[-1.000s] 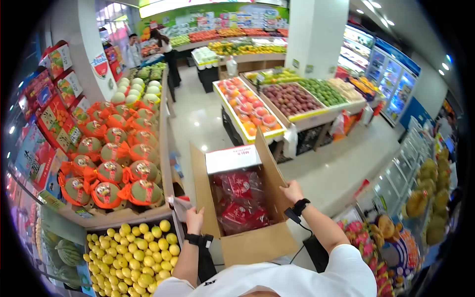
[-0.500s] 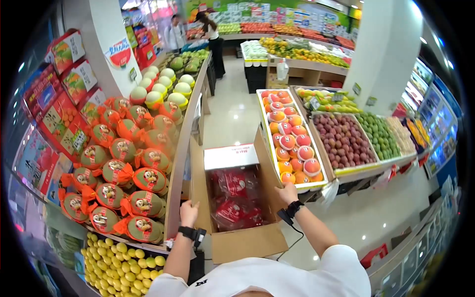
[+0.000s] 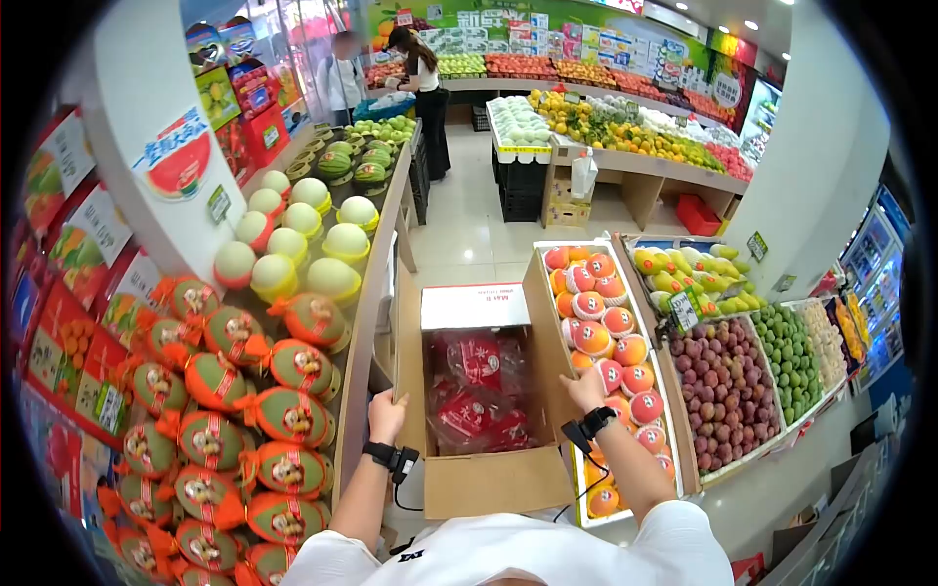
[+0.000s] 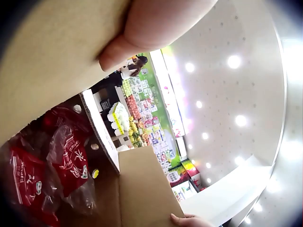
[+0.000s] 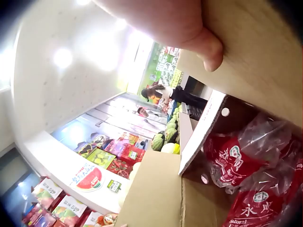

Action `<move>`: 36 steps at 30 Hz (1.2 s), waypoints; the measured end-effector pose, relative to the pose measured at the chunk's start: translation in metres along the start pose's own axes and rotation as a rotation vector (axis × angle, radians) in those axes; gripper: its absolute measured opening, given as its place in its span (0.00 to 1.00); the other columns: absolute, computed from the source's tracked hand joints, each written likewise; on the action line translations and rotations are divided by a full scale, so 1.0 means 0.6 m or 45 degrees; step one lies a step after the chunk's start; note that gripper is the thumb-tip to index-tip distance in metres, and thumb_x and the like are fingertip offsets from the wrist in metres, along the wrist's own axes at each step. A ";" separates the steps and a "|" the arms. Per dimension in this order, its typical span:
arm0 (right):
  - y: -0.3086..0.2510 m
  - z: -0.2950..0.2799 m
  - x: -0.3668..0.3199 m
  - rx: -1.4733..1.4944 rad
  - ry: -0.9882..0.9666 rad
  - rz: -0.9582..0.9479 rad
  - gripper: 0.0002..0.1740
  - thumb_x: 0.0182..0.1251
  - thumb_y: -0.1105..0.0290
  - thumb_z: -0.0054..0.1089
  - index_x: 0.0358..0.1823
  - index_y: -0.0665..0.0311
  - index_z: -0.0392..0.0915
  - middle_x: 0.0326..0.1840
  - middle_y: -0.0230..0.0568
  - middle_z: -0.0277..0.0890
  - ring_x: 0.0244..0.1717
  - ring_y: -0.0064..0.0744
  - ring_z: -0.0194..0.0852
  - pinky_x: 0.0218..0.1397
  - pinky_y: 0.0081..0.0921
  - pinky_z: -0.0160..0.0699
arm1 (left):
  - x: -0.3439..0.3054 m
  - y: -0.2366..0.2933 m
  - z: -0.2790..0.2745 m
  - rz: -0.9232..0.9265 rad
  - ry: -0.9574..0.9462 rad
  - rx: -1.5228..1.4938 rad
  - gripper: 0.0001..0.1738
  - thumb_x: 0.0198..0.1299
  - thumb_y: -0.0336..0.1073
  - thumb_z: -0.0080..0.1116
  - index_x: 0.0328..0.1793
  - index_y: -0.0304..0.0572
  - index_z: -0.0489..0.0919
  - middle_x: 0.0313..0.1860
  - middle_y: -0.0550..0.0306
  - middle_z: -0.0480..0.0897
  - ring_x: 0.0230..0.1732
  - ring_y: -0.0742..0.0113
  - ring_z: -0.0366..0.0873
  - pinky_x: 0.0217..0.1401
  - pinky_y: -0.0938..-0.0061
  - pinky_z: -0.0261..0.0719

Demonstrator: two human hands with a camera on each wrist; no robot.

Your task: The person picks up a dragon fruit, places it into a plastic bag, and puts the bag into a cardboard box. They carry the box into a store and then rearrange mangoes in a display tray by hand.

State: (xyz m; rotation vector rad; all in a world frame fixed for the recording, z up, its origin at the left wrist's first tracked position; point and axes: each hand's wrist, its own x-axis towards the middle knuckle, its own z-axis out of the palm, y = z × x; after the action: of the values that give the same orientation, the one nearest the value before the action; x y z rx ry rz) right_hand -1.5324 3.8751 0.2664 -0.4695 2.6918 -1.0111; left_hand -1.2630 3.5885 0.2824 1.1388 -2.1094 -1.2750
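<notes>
An open cardboard box is held in front of the body, one hand at each side. My left hand grips the left side flap, its thumb lying against the cardboard in the left wrist view. The right hand holds the opposite flap, and its thumb rests on the board in the right wrist view. Inside the box lie red printed packages in clear plastic. A white printed flap stands up at the far end. The other fingers are mostly hidden behind the flaps.
Orange-wrapped melons and pale melons fill the left stand. Close on the right stands a tray of peach-coloured fruit, beside plums. Tiled floor runs ahead between the stands. Two people stand at the far left end.
The view has moved forward along the aisle and turned right-side stands closer; the peach-coloured fruit tray is now beside the box. Both hands keep their hold on it.
</notes>
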 end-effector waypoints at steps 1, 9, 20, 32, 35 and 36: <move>-0.001 0.007 0.044 0.003 -0.006 0.010 0.20 0.53 0.56 0.64 0.42 0.61 0.82 0.35 0.52 0.81 0.38 0.51 0.79 0.43 0.41 0.76 | 0.049 0.000 0.013 -0.005 -0.007 0.009 0.15 0.54 0.39 0.61 0.44 0.38 0.82 0.36 0.43 0.83 0.39 0.49 0.82 0.41 0.63 0.76; -0.091 0.045 0.443 0.026 0.112 -0.118 0.19 0.52 0.56 0.65 0.39 0.64 0.82 0.33 0.53 0.81 0.36 0.50 0.80 0.41 0.39 0.77 | 0.459 0.032 0.145 0.140 0.036 0.054 0.15 0.52 0.40 0.62 0.34 0.32 0.79 0.27 0.39 0.80 0.31 0.45 0.79 0.33 0.62 0.73; -0.299 0.081 0.871 0.025 0.026 0.045 0.20 0.53 0.55 0.63 0.39 0.63 0.83 0.34 0.52 0.81 0.38 0.49 0.80 0.45 0.39 0.77 | 0.943 0.129 0.199 0.130 -0.011 0.005 0.14 0.54 0.37 0.60 0.42 0.34 0.81 0.34 0.42 0.84 0.37 0.51 0.83 0.39 0.66 0.77; -0.293 0.150 1.282 0.338 0.148 0.326 0.19 0.54 0.58 0.65 0.40 0.66 0.82 0.33 0.51 0.82 0.36 0.44 0.82 0.41 0.35 0.78 | 1.411 0.321 0.370 0.174 -0.309 0.221 0.14 0.56 0.37 0.58 0.44 0.35 0.81 0.33 0.45 0.84 0.35 0.54 0.83 0.39 0.67 0.76; -0.255 0.134 1.377 0.357 0.204 0.396 0.18 0.54 0.58 0.64 0.39 0.65 0.82 0.33 0.51 0.81 0.38 0.46 0.81 0.42 0.36 0.77 | 1.507 0.365 0.472 0.268 -0.362 0.173 0.14 0.56 0.37 0.58 0.44 0.33 0.81 0.32 0.43 0.84 0.35 0.54 0.83 0.39 0.66 0.76; -0.242 0.133 1.410 0.287 0.238 0.418 0.18 0.54 0.57 0.64 0.39 0.64 0.82 0.34 0.53 0.81 0.39 0.48 0.81 0.43 0.38 0.77 | 1.538 0.381 0.514 0.213 -0.429 0.196 0.15 0.56 0.37 0.59 0.45 0.33 0.81 0.33 0.42 0.84 0.36 0.53 0.83 0.40 0.65 0.76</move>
State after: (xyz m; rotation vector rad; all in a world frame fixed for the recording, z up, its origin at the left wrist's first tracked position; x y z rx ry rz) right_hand -2.2563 3.4095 0.2215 0.1119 2.6423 -1.2871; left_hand -2.1064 3.0517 0.2797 0.8277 -2.5266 -1.3185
